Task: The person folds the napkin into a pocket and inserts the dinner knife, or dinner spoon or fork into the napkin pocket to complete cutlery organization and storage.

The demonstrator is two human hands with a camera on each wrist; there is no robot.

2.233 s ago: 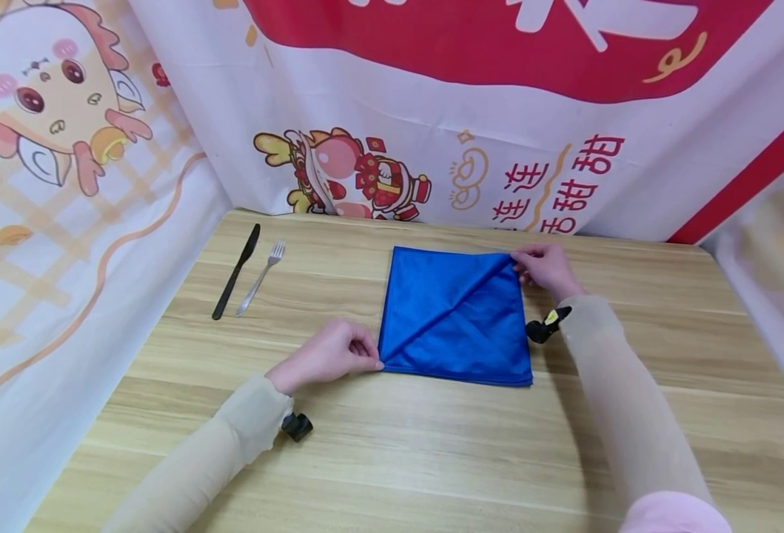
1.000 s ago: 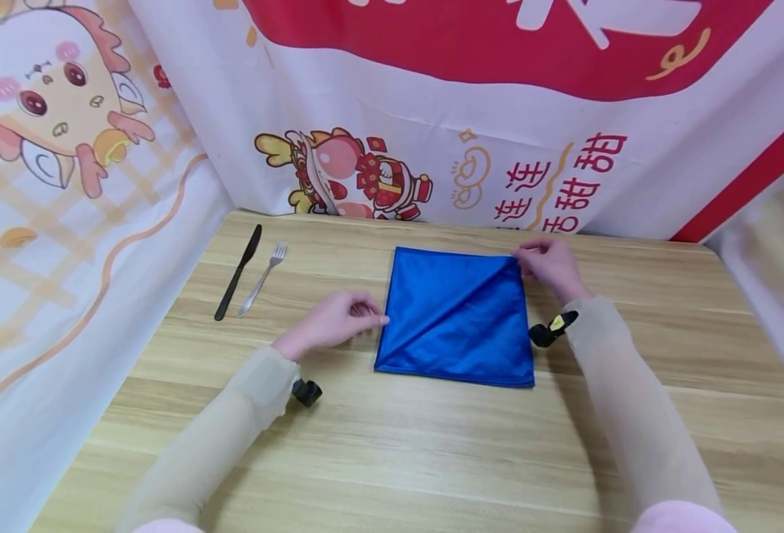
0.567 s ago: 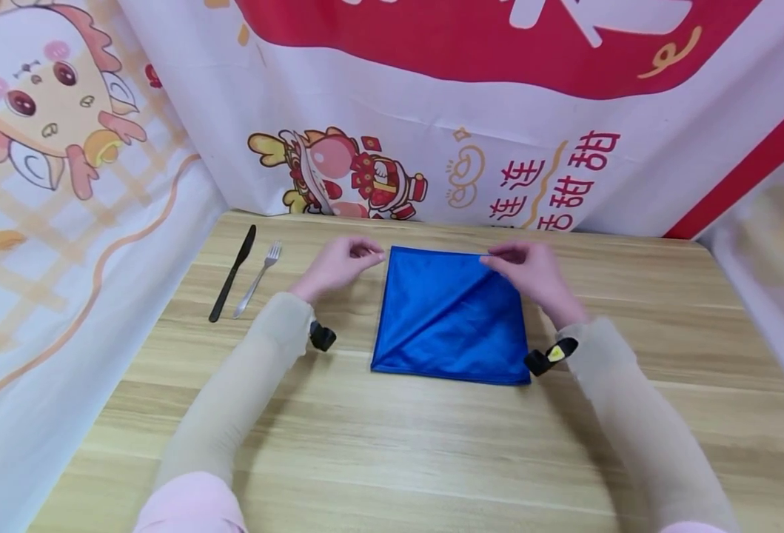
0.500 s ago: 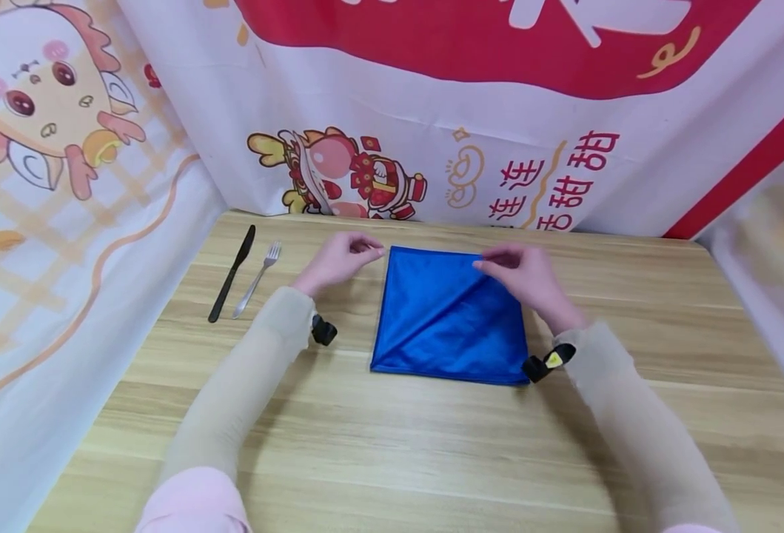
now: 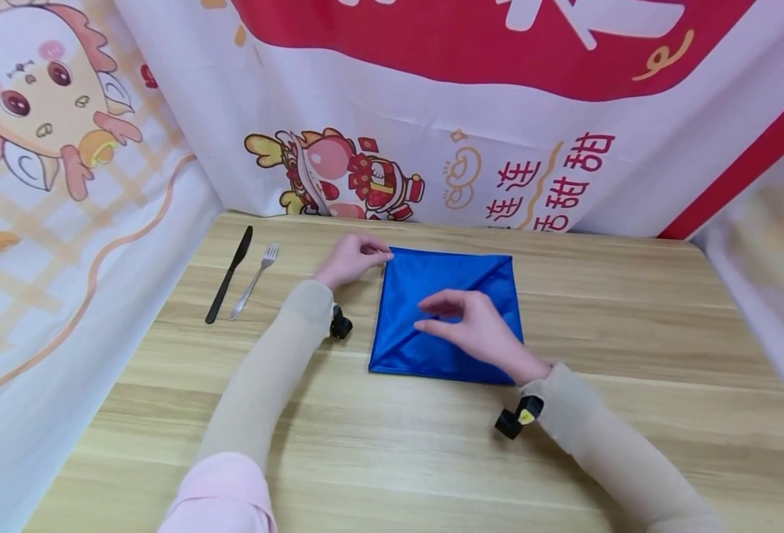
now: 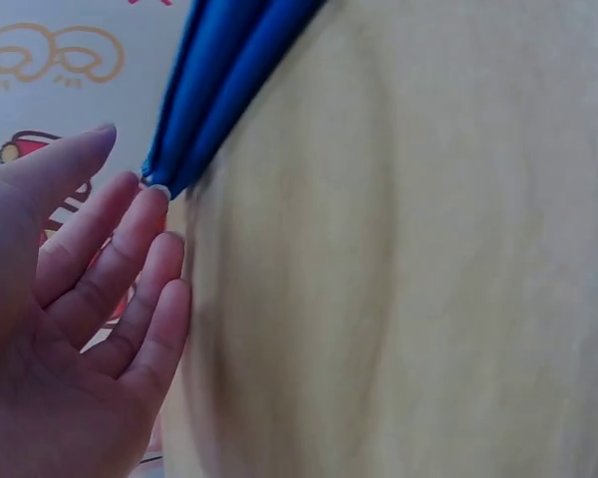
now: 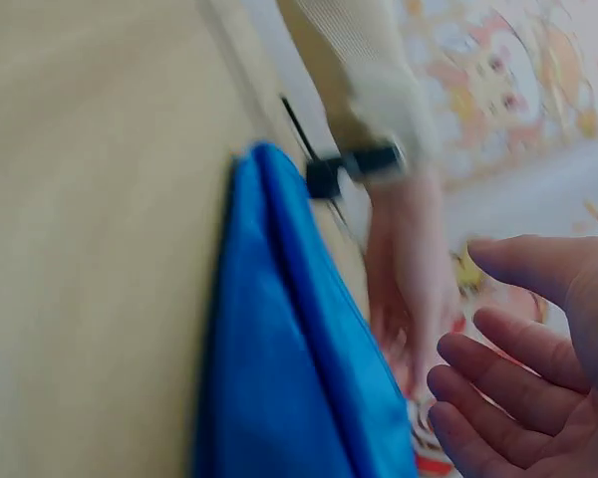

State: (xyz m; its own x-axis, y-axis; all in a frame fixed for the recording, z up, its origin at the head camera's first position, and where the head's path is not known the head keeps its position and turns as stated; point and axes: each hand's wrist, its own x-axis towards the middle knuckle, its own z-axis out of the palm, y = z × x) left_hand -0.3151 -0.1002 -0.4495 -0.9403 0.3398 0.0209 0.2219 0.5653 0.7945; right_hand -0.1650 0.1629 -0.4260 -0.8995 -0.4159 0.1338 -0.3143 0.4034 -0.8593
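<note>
A blue cloth napkin [image 5: 491, 285] lies folded into a square on the wooden table, with a diagonal fold line running across its top. At its far left corner is my left hand [image 5: 350, 260]. In the left wrist view, the fingertips of that hand [image 6: 100, 289] meet the napkin's corner [image 6: 214, 95], while the thumb stands apart. Over the middle of the cloth hovers my right hand [image 5: 468, 326], thumb and fingers spread and nothing between them. The right wrist view shows the same hand [image 7: 528, 368] beside the napkin [image 7: 279, 349].
A black knife [image 5: 229, 275] and a silver fork [image 5: 255, 281] lie side by side on the table [image 5: 392, 459], to the left of the napkin. Printed white curtains [image 5: 418, 111] hang behind the table and along its sides.
My left hand has gone from the napkin's near left corner up to its far left corner. My right hand has left the far right corner and come leftward and nearer, over the cloth.
</note>
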